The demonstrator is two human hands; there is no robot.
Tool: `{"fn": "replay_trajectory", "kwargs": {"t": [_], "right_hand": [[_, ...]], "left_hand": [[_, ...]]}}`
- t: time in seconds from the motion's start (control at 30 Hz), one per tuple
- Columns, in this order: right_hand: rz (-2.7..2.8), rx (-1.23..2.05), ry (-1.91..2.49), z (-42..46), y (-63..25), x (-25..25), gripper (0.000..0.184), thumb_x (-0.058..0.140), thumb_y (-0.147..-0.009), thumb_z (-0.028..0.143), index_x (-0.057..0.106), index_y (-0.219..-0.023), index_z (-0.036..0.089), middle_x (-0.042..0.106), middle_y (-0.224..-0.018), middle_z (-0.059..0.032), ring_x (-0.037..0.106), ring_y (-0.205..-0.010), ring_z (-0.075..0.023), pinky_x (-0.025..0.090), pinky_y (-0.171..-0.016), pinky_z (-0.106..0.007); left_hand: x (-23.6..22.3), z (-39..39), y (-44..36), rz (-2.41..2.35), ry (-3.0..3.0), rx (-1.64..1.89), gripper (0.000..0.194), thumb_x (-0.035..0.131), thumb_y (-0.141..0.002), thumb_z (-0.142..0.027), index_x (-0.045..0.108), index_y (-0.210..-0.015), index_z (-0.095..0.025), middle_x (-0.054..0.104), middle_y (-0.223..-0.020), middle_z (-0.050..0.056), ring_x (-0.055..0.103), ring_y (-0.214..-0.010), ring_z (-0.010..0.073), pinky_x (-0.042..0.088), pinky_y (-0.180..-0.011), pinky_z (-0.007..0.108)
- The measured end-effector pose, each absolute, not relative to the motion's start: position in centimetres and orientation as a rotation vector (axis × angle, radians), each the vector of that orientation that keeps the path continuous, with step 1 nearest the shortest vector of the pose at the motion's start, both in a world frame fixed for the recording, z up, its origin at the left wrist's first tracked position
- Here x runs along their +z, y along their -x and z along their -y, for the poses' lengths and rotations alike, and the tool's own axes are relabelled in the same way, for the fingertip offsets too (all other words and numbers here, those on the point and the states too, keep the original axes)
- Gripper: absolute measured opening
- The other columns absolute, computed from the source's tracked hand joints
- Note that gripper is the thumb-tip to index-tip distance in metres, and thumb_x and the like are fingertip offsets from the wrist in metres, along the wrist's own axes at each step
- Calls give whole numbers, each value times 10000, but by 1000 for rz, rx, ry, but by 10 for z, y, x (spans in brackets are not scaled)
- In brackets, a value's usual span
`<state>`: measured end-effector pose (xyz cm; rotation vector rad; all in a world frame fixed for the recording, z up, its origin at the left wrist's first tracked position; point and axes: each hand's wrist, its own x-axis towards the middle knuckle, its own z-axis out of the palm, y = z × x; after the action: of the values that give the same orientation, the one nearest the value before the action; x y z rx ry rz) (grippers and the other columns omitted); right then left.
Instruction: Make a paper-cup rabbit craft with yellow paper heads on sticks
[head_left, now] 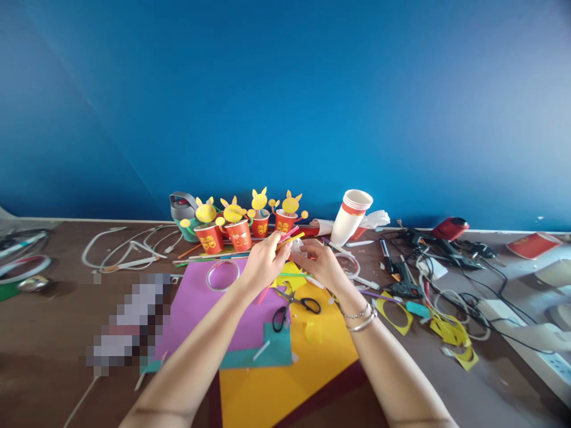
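My left hand [264, 260] is closed round a few thin coloured straws [292, 238], pink and yellow ends sticking out toward the right. Close beside it, my right hand [317, 261] pinches a small crumpled whitish piece [296, 248] whose kind is unclear. Both hands hover over purple paper [196, 309] and yellow-orange paper [321, 356]. Black-handled scissors [292, 301] lie open just below them. Behind the hands stand several red paper cups [238, 236] topped with yellow paper rabbit-like heads [290, 204].
A stack of white paper cups [350, 217] leans at the back. Right of it lie a glue gun [405, 282], tangled black cables [486, 291], yellow paper offcuts [450, 333] and a power strip [546, 356]. Left are a white cable [129, 255] and a grey-green container [184, 214].
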<state>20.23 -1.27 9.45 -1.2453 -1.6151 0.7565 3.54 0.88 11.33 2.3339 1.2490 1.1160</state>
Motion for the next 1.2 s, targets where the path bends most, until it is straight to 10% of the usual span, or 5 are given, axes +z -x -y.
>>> {"fn": "replay_trajectory", "kwargs": {"t": [0.43, 0.83, 1.2], "right_hand": [[1664, 620, 1386, 17, -200, 96, 304, 645, -793, 468, 704, -711, 182, 603, -1031, -87, 568, -694, -145, 462, -635, -295], [1750, -194, 1442, 27, -193, 103, 156, 640, -812, 329, 702, -895, 212, 497, -1071, -117, 466, -1078, -303, 416, -913, -473], [1685, 55, 1350, 26, -190, 102, 105, 655, -775, 274, 574, -772, 207, 556, -900, -67, 551, -867, -222, 466, -798, -360]], "left_hand": [[115, -8, -32, -1176, -2303, 997, 129, 440, -918, -287, 519, -926, -186, 642, -701, 24, 621, -613, 169, 388, -542, 234], [123, -10, -27, -1167, -2064, 1054, 230, 440, -918, -388, 524, -878, -179, 544, -601, -35, 510, -513, 115, 333, -490, 213], [125, -9, -27, -1154, -2123, 1061, 182, 447, -921, -352, 531, -905, -191, 602, -676, -8, 553, -579, 135, 366, -531, 218]]}}
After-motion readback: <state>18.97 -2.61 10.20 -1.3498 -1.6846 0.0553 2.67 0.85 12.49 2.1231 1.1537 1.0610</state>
